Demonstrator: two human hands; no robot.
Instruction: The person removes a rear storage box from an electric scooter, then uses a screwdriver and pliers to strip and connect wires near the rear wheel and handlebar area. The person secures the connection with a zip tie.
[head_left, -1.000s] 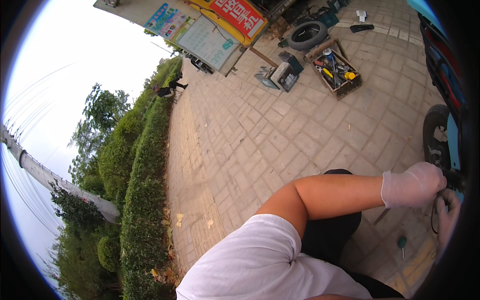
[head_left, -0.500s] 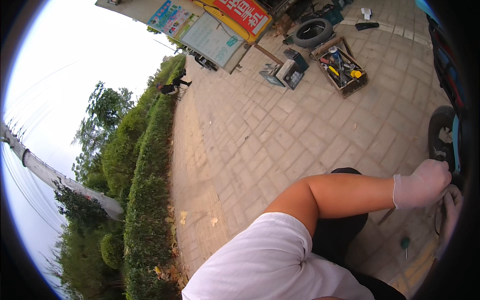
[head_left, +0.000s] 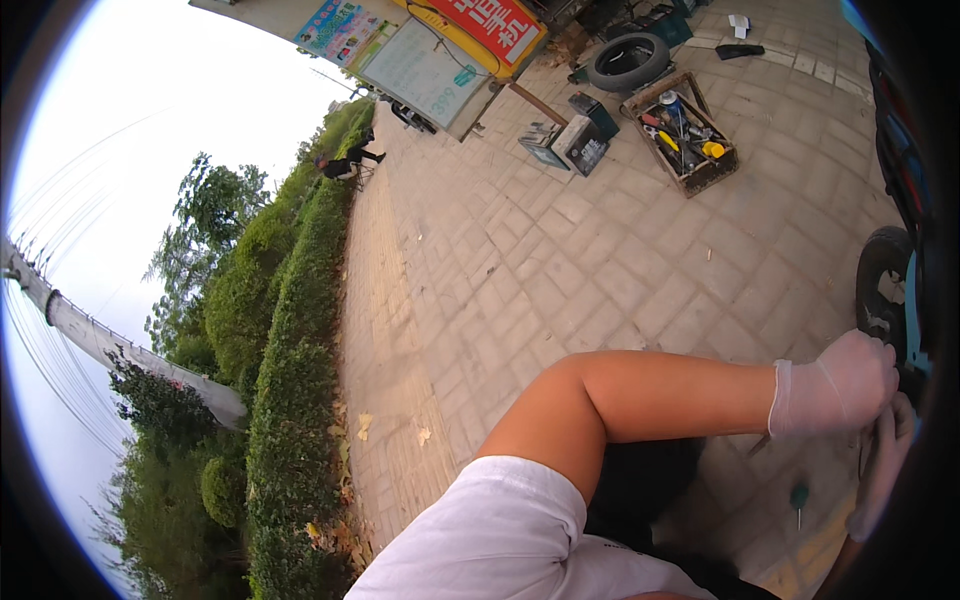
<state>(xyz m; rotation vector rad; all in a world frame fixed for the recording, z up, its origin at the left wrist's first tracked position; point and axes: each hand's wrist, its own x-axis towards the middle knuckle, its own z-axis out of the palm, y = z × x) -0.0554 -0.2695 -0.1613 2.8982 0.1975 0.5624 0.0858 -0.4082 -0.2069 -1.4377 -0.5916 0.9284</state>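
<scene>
My left hand point(head_left: 840, 385), in a pale translucent glove, is closed at the right edge, beside the black tyre point(head_left: 880, 285) of a light-blue-framed vehicle point(head_left: 914, 320); what its fingers hold is hidden. My right hand point(head_left: 885, 450), also gloved, is just below it with bent fingers against a thin dark cable or rod, its grip partly hidden. A screwdriver with a green handle point(head_left: 799, 495) lies on the paving below my forearm.
A wooden toolbox point(head_left: 690, 175), boxy batteries point(head_left: 578, 148), a loose tyre point(head_left: 628, 62) and sign boards point(head_left: 420, 75) stand at the top. A hedge point(head_left: 295, 340) runs along the left, where a seated person point(head_left: 345, 162) is. Paving point(head_left: 560, 280) spans the middle.
My left arm, elbow and hand have shifted slightly down in the picture over the last half second, and the vehicle's wheel also appears a little lower. Both hands remain together at the wheel.
</scene>
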